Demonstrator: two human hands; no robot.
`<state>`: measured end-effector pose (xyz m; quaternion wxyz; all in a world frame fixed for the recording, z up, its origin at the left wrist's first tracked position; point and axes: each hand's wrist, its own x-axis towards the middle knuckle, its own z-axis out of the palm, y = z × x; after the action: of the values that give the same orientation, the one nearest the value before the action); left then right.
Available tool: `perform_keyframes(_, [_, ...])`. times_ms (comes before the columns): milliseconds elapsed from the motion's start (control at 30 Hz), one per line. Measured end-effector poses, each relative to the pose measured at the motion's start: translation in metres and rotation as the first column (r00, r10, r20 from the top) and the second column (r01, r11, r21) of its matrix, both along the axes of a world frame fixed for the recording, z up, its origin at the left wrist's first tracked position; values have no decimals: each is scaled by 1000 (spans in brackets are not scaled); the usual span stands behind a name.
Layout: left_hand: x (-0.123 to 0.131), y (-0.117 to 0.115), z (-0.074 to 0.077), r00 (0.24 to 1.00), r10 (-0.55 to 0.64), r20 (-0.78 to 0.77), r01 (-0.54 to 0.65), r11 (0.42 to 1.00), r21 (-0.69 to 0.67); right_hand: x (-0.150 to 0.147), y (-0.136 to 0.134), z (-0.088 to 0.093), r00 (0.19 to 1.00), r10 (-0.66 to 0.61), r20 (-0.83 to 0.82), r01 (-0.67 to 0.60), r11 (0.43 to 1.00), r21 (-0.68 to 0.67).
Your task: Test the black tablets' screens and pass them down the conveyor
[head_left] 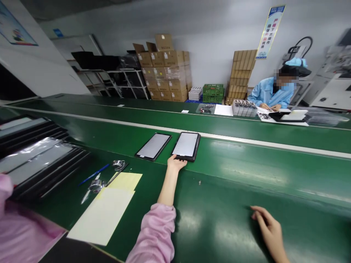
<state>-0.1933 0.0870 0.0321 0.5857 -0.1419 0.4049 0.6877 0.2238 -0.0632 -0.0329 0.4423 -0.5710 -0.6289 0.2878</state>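
My left hand (177, 162) reaches forward in a pink sleeve and grips the near edge of a dark tablet (187, 144) that lies on the green conveyor belt (246, 171) with its pale screen up. A second tablet (153, 146) lies flat just left of it, untouched. My right hand (270, 230) rests on the green surface at the lower right, its fingers stretched out and holding nothing.
Yellow and white paper sheets (109, 208), a blue pen (93, 174) and small metal pieces (118, 165) lie at the near left. Dark trays with foil-wrapped items (38, 160) are stacked at the far left. A person in blue (274, 95) works across the belts; cardboard boxes (164, 69) stand behind.
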Motion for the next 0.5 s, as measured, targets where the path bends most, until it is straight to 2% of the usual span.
perform_keyframes(100, [0, -7, 4, 996, -41, 78, 41, 999, 2, -42, 3, 8, 989, 142, -34, -142, 990, 17])
perform_keyframes(167, [2, -12, 6, 992, -62, 109, 58, 998, 35, -52, 3, 9, 984, 169, -55, -168, 985, 24])
perform_keyframes(400, [14, -25, 12, 980, -153, 128, 139, 984, 107, -43, 7, 4, 981, 75, -179, -80, 997, -18])
perform_keyframes(500, [34, -27, 17, 961, -230, 153, 211, 969, 133, -42, 8, 3, 972, 92, -217, -101, 994, -32])
